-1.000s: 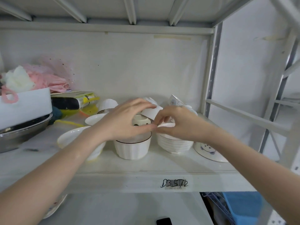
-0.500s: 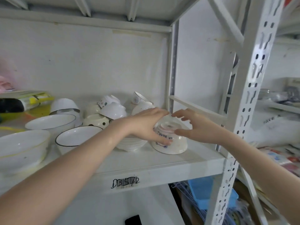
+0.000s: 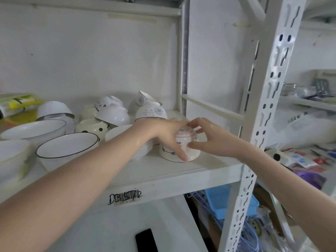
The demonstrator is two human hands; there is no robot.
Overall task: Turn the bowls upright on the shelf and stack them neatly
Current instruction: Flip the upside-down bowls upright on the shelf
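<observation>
Now closing both hands, left hand [image 3: 169, 135] and right hand [image 3: 209, 140], around the overturned bowl [image 3: 189, 148] between them, after only reaching; probably flipping next.

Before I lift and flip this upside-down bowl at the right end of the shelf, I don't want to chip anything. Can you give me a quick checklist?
1. Both hands on the bowl: ok. The left hand and right hand wrap the inverted patterned bowl from either side.
2. Bowl seated flat on the shelf: ok, rim down.
3. Firm grip: cannot tell; fingers touch, pressure not visible.
4. Clearance on the left: not ok. The ribbed bowl stack sits right beside it.
5. Clearance behind: not ok. The tipped flower bowl sits close behind the hands.
6. Upright bowl to stack into: ok. The black-rimmed bowl stands open.
</observation>
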